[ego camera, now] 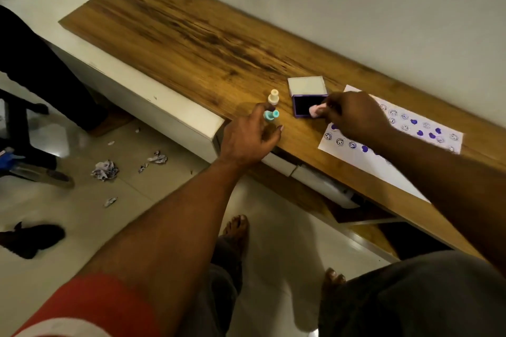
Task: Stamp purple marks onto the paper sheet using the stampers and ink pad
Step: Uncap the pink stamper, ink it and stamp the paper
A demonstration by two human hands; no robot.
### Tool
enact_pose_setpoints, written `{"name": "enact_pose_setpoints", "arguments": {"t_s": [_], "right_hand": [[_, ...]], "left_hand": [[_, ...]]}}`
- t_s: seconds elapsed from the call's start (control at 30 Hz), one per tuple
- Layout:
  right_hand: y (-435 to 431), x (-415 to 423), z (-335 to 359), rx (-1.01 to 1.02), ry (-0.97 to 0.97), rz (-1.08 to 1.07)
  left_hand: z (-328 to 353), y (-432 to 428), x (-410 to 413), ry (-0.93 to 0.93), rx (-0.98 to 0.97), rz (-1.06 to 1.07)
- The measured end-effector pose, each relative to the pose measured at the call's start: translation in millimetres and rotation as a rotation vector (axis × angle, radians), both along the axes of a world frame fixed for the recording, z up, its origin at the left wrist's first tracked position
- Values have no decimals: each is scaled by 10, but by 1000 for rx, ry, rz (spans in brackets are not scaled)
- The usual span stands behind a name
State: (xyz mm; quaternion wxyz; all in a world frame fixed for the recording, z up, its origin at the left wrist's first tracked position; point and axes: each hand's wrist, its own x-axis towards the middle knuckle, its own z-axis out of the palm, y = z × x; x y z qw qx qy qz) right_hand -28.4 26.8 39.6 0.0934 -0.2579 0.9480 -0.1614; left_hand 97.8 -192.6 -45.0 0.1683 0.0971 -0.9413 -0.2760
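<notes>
An open purple ink pad [302, 107] lies on the wooden top [191, 35], its pale lid [307, 86] tipped back. My right hand [353, 115] grips a pink stamper [315, 111] and holds it at the pad's right edge. A cream stamper [273, 96] stands upright left of the pad. A teal stamper [271, 115] sits just in front of it, beside the fingers of my left hand [247, 137], which hovers with fingers apart. The white paper sheet [394, 150] with purple smileys and hearts lies to the right, partly under my right arm.
The wooden top ends at a white wall behind and a white cabinet [153, 107] on the left. Crumpled paper scraps [105, 169] litter the tiled floor. Another person's dark legs [32, 68] stand at the far left. A drawer [342, 194] hangs open below the top.
</notes>
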Motion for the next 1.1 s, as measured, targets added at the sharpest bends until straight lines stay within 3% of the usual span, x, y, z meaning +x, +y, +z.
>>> {"name": "enact_pose_setpoints", "arguments": {"t_s": [0.23,0.5,0.73,0.83,1.1], "right_hand": [[-42,369,-263,51,25,21],[-38,302,-366,-22,9,3],[-80,272,-414,-38,14,15],[-82,259,-426,-40,16,19],[-189,282,-481,-45,48,75]], "left_hand": [[13,5,-34,-58,-60,49],[-30,-10,-166,17,-329,-185],[23,84,-240,-49,-352,-264],[21,56,-227,-35,-298,-200],[-106,-93,-122,-81,-17,252]]}}
